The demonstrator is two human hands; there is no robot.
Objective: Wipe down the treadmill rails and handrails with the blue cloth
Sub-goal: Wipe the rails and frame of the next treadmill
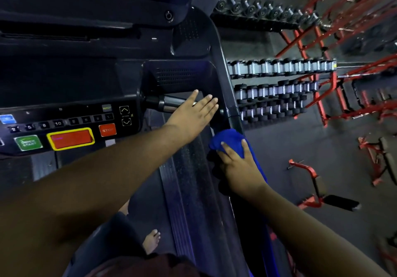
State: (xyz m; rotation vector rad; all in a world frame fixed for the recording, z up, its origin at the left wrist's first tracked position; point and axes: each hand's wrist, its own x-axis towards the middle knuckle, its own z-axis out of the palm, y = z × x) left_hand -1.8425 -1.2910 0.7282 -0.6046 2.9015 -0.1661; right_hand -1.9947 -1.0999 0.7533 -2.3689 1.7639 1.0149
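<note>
the blue cloth (pixel 233 142) is pressed on the right handrail (pixel 227 79) of the treadmill by the right hand (pixel 240 167). the fingers are spread over the cloth and bent a little round it, so the cloth is held against the rail. part of the cloth hangs down past the wrist on the outer side.

the left hand (pixel 193 113) is reached across in front of the body. its fingers are kept straight and close together, and nothing is held in it. it is laid flat over the short silver grip bar (pixel 167 103) that sticks out from the side of the console. it cannot be told if the bar is really touched.

on the console (pixel 71 124), a green start button (pixel 28 142), a red panel with a yellow edge (pixel 71 138) and a red stop button (pixel 107 129) can be seen. a bare foot (pixel 151 241) is seen low down, beside the ridged side rail (pixel 189 190) of the treadmill.

past the handrail, racks of dumbbells (pixel 277 87) are lined up, and red metal frames (pixel 335 40) are seen behind them on the dark floor.
</note>
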